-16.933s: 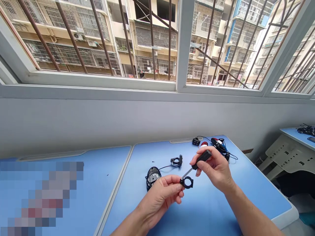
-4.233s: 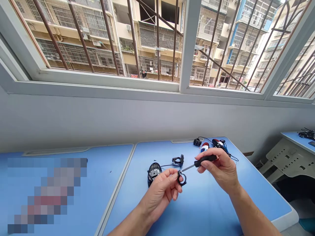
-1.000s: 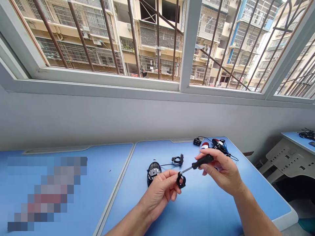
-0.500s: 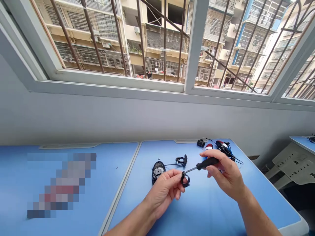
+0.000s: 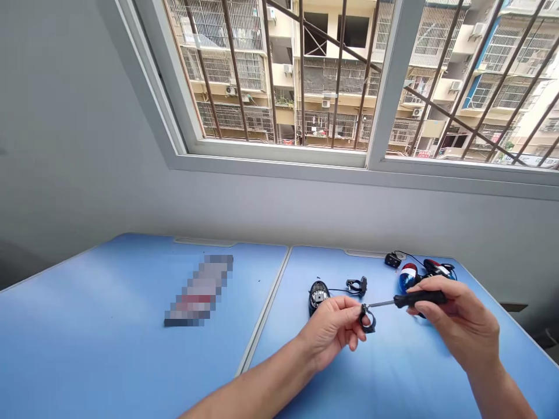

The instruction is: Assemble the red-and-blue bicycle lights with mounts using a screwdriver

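Between the thumb and fingers of my left hand (image 5: 334, 331) is a small black ring-shaped clamp (image 5: 369, 326), held up above the blue table. My right hand (image 5: 465, 323) is closed around the black handle of a screwdriver (image 5: 419, 298). Its thin metal shaft points left, and the tip meets the top of the clamp. Just behind my left hand lies a black oval device (image 5: 318, 295), partly covered by the hand. A cable runs from it to a second black clamp piece (image 5: 357, 286).
Past my right hand lie a red, white and blue light (image 5: 409, 276), dark cabled parts (image 5: 437, 267) and a small black box (image 5: 392, 259). A blurred-out flat item (image 5: 198, 294) is on the left tabletop (image 5: 109, 326). Behind the tables are a wall and a barred window (image 5: 283, 157).
The view has swung left, so everything sits further right in it. The screwdriver has tilted closer to level, its tip still at the clamp. Both hands keep their hold.
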Tool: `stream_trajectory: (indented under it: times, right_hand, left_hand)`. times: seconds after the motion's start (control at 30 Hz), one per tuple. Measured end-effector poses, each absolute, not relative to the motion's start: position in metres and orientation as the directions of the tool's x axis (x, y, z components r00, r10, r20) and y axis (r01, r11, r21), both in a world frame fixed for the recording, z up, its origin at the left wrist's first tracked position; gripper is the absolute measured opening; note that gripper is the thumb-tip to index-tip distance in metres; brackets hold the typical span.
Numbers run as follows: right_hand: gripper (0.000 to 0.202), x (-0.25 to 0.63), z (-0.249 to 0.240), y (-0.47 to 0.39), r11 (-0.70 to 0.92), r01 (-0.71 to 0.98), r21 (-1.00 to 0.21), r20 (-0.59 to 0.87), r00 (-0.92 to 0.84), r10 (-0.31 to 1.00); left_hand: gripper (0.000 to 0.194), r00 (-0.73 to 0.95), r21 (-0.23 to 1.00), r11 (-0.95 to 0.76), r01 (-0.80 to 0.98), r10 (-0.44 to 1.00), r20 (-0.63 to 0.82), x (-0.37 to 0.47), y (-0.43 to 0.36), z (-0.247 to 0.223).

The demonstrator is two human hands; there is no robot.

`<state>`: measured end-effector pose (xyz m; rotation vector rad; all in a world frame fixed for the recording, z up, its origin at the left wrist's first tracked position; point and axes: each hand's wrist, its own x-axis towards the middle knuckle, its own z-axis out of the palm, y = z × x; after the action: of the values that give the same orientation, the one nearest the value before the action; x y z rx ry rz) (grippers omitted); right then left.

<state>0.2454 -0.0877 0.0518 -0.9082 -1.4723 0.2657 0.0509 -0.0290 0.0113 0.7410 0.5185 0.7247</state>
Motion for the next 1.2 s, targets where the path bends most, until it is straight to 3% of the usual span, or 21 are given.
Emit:
stream_trajectory:
  times: [0.2, 0.5, 0.63, 0.87, 1.07, 1.2]
  right_hand:
    - [0.017, 0.238, 0.056, -0.091, 0.588, 0.307, -0.749, 0.643, 0.121, 0.756]
    - [0.025, 0.248, 0.058, -0.090, 0.647, 0.270, -0.713, 0.660, -0.054, 0.749]
    - [0.028, 0.246, 0.053, -0.087, 0.683, 0.249, -0.687, 0.705, 0.003, 0.709]
    - [0.021, 0.247, 0.047, -0.084, 0.694, 0.373, -0.616, 0.755, 0.026, 0.655]
    - [0.013, 0.239, 0.050, -0.082, 0.651, 0.338, -0.679, 0.690, -0.007, 0.724]
    - [0.013, 0.241, 0.057, -0.084, 0.632, 0.249, -0.734, 0.669, 0.103, 0.736]
  left_hand:
    - [0.025, 0.652, 0.751, 0.523, -0.404, 0.740, -0.164, 0.051, -0.028, 0.012]
    - [0.025, 0.651, 0.750, 0.519, -0.409, 0.742, -0.159, 0.050, -0.027, 0.013]
    - [0.024, 0.654, 0.754, 0.519, -0.403, 0.740, -0.160, 0.050, -0.028, 0.012]
    - [0.026, 0.636, 0.761, 0.506, -0.405, 0.754, -0.162, 0.050, -0.026, 0.013]
    - [0.026, 0.632, 0.792, 0.472, -0.387, 0.761, -0.145, 0.048, -0.027, 0.017]
    - [0.025, 0.631, 0.796, 0.469, -0.383, 0.762, -0.146, 0.047, -0.026, 0.018]
